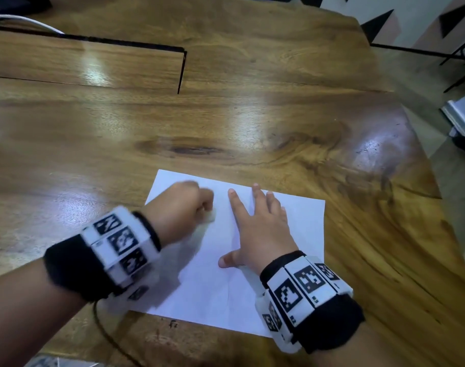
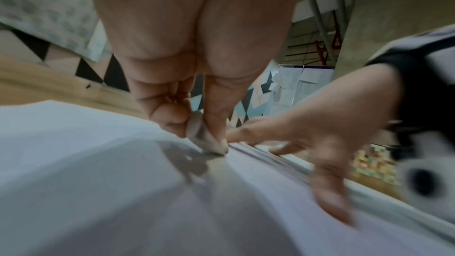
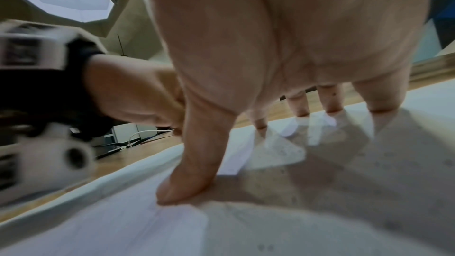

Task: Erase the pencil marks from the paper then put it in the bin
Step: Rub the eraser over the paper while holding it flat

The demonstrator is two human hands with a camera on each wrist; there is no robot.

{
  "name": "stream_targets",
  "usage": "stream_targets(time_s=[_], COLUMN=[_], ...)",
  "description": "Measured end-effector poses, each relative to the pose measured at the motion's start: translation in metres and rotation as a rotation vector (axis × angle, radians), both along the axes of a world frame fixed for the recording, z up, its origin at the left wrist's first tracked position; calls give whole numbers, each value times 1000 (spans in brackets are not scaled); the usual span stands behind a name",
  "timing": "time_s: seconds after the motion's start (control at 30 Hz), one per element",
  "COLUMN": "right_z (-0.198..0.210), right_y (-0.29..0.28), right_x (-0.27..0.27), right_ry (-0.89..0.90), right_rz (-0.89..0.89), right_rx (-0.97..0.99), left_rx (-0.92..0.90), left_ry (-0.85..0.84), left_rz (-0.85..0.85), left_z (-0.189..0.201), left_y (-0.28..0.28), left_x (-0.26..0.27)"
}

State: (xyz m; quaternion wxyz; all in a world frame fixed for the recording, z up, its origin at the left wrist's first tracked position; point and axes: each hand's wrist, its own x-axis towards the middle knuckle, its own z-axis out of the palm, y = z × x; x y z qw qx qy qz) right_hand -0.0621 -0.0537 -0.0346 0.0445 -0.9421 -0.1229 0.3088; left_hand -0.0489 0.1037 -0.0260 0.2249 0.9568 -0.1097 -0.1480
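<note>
A white sheet of paper [image 1: 207, 276] lies flat near the front edge of the wooden table [image 1: 226, 115]. My left hand [image 1: 183, 207] is curled over the sheet's left part and pinches a small whitish eraser [image 2: 202, 137] between thumb and fingers, its tip pressed on the paper [image 2: 98, 163]. My right hand [image 1: 260, 226] lies spread on the sheet's right half, straight fingers and thumb [image 3: 187, 186] pressing the paper [image 3: 344, 201] down. The left hand is blurred. I cannot make out pencil marks, and no bin is in view.
A rectangular flap with a dark slot [image 1: 182, 72] is cut into the tabletop at the back left. The table's right edge [image 1: 422, 144] drops to a floor with a white box [image 1: 462, 115] and black metal legs. A thin cable [image 1: 107, 332] hangs by my left wrist.
</note>
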Motion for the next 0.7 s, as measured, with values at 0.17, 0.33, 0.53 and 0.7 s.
stream_targets(time_s=[0.17, 0.33, 0.53, 0.7], right_z=[2, -1, 0, -1], right_y=[0, 0, 1, 0], right_x=[0, -1, -1, -1], right_ry=[7, 0, 1, 4], right_rz=[-1, -1, 3, -2], right_rx=[-7, -2, -13, -19], left_rx=[21, 45, 2, -7], left_ry=[-21, 82, 37, 6], left_rz=[90, -121, 77, 118], left_z=[-4, 0, 7, -4], left_y=[-12, 11, 0, -7], left_x=[29, -20, 19, 6])
